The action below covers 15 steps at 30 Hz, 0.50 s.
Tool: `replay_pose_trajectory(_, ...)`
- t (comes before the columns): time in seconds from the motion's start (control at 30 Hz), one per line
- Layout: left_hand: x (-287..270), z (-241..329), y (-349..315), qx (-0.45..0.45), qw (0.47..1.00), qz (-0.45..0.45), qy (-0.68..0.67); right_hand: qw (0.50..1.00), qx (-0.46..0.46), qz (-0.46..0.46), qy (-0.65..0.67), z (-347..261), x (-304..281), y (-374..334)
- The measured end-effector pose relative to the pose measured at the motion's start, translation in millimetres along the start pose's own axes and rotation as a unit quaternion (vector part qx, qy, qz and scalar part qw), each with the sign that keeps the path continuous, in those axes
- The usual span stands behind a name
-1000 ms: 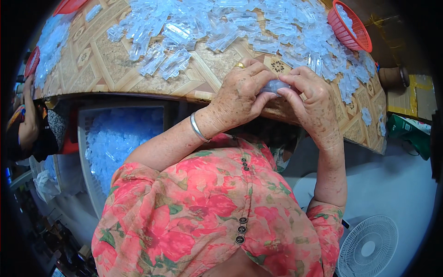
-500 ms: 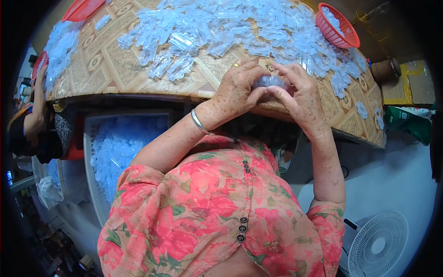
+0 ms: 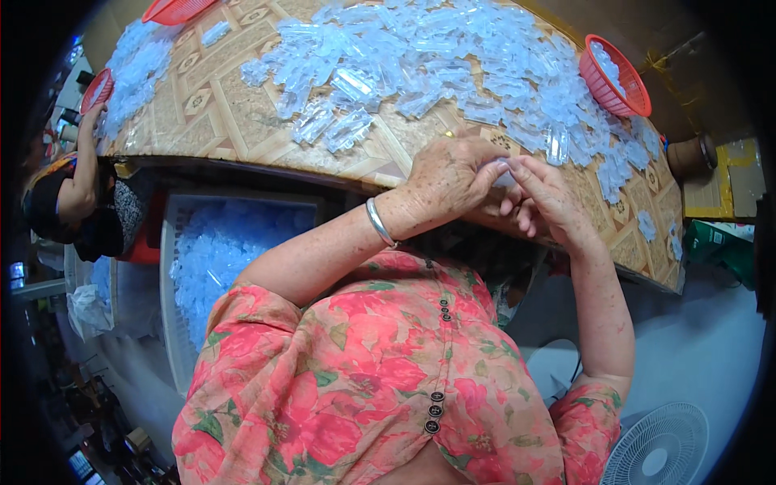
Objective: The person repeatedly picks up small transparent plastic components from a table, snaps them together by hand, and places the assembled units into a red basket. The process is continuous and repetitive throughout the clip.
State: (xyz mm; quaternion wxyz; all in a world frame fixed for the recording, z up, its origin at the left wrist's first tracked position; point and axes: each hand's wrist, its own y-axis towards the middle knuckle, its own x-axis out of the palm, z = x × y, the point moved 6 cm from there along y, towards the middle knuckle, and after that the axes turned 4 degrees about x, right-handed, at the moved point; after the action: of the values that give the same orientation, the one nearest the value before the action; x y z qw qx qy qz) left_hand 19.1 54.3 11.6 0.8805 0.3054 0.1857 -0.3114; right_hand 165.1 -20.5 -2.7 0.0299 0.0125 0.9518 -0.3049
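Note:
Over the near edge of the table, my left hand (image 3: pixel 453 174) and my right hand (image 3: pixel 551 198) meet with thumbs and forefingers pinched together. Between them is a small translucent plastic piece (image 3: pixel 503 175), mostly hidden by the fingers, so its full shape does not show. My right hand's lower fingers hang curled beneath it. Just beyond the hands, a wide heap of clear plastic pieces (image 3: pixel 420 61) covers the patterned tabletop (image 3: pixel 218 121). A few clear pieces (image 3: pixel 349 131) lie apart, left of my left hand.
Red plastic baskets stand at the right (image 3: pixel 616 77) and far left (image 3: pixel 174 10). A white crate (image 3: pixel 167 283) of translucent pieces sits below the table. Another person's arm (image 3: pixel 85 162) reaches to a small red basket at left. At lower right is a white fan (image 3: pixel 659 453).
The plastic piece showed widely between both hands; now the fingers cover most of it. My right hand has turned, its fingers dropping lower. The whole view has shifted slightly.

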Motion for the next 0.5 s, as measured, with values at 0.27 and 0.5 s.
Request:
replay_pose_trajectory(0.27, 3.2, -6.6, -1.0, -0.099, 0.993, -0.036, -0.062, 0.989, 0.06, -0.091, 0.095, -6.9, 6.8, 4.0)
replay_pose_trajectory(0.5, 3.4, 0.3, -1.0, -0.039, 0.997, -0.009, -0.069, 0.989, 0.073, -0.09, 0.091, -7.3, 9.0, 7.6)
